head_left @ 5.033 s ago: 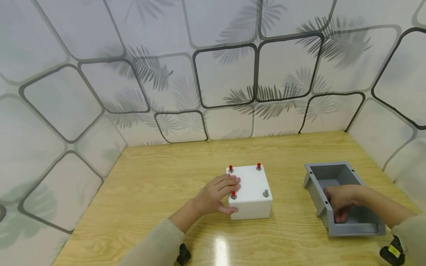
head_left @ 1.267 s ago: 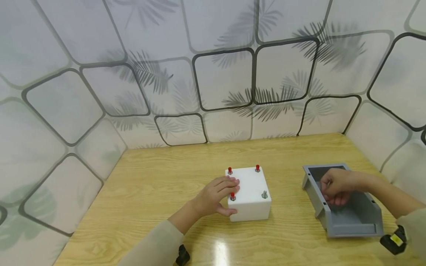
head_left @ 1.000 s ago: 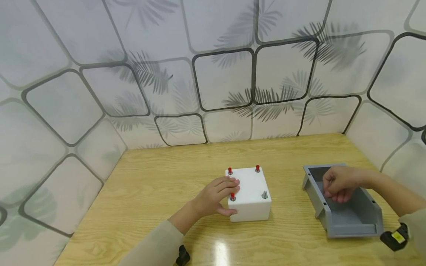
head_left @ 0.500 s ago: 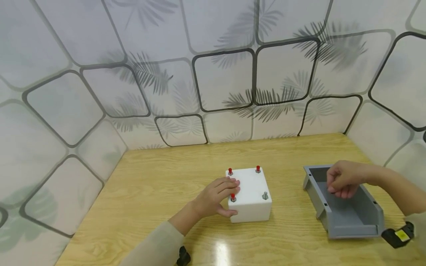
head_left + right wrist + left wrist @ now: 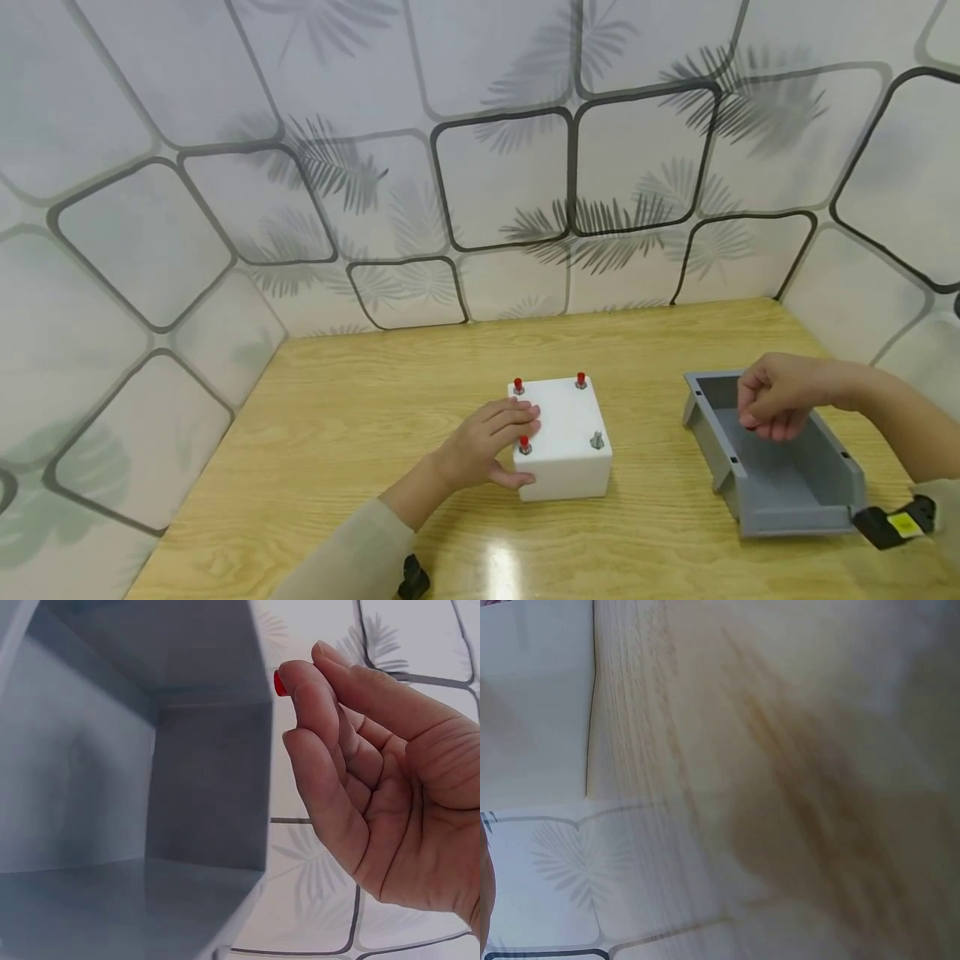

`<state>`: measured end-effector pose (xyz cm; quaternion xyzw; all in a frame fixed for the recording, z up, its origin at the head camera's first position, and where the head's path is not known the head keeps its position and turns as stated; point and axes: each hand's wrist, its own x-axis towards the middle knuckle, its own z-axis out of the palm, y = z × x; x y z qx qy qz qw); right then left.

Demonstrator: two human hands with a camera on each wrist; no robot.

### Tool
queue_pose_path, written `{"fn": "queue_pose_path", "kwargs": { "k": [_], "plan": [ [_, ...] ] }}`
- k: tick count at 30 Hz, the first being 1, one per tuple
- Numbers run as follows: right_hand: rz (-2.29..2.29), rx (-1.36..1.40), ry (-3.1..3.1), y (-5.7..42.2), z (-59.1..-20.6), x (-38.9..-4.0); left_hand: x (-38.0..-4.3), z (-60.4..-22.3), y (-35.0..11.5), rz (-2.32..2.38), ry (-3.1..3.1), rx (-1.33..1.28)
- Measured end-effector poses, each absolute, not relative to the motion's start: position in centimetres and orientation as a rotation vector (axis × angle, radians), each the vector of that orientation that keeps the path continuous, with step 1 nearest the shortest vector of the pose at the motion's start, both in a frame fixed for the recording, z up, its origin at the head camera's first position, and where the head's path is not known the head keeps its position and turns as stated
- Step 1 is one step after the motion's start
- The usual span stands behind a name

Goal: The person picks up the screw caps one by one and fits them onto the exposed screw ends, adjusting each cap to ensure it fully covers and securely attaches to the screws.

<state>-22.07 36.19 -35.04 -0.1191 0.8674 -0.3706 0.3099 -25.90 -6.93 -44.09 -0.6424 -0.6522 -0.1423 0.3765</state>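
Observation:
On the table sits a white box [image 5: 564, 425] with a metal stud at each top corner. Red caps [image 5: 581, 380] cover three studs; the front right stud [image 5: 597, 440] is bare. My left hand [image 5: 480, 446] rests on the box's left side, fingers laid across the top and thumb against the front. Just above the grey bin [image 5: 780, 522], my right hand [image 5: 776, 396] pinches a small red cap [image 5: 280, 683] between thumb and fingertips. Most of that cap is hidden by the fingers. In the left wrist view, only the box's side [image 5: 536, 712] shows at the left.
The grey bin stands to the right of the box, with a strip of wooden table [image 5: 390, 392] between them. A patterned backdrop [image 5: 502, 183] rises behind the table and along both sides. The visible bin floor shows no loose parts.
Earlier my right hand was reaching down inside the bin; it has risen out, moving up and slightly right, with a red cap in its fingertips. My left hand and the box stay put.

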Motion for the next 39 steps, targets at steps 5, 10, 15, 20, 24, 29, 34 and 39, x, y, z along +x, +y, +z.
{"fn": "queue_pose_path", "kwargs": {
  "k": [5,10,15,20,24,29,34,39],
  "plan": [
    [-0.983,-0.347,2.298,36.4,-34.4,-22.0,-25.8,-44.0,-6.9,-0.37,-1.662,-1.642],
    [-1.004,-0.369,2.287,36.9,-33.8,-21.9,-25.8,-44.0,-6.9,-0.367,-1.656,-1.639],
    [-1.013,-0.375,2.268,37.4,-33.1,-21.9,-25.9,-44.1,-6.8,-0.365,-1.646,-1.638],
    [-1.017,-0.387,2.257,37.3,-32.5,-21.7,-25.8,-44.2,-6.8,-0.369,-1.655,-1.636],
    [-1.035,-0.411,2.253,37.1,-32.2,-21.5,-25.9,-44.2,-6.9,-0.374,-1.665,-1.639],
    [-1.058,-0.465,2.247,36.9,-32.2,-21.4,-26.0,-44.2,-6.9,-0.371,-1.664,-1.638],
    [-1.064,-0.517,2.246,36.7,-32.1,-21.4,-25.9,-44.0,-6.8,-0.376,-1.654,-1.641],
    [-1.072,-0.56,2.237,36.5,-31.7,-21.3,-25.8,-43.8,-6.8,-0.375,-1.649,-1.64]
  ]
}}
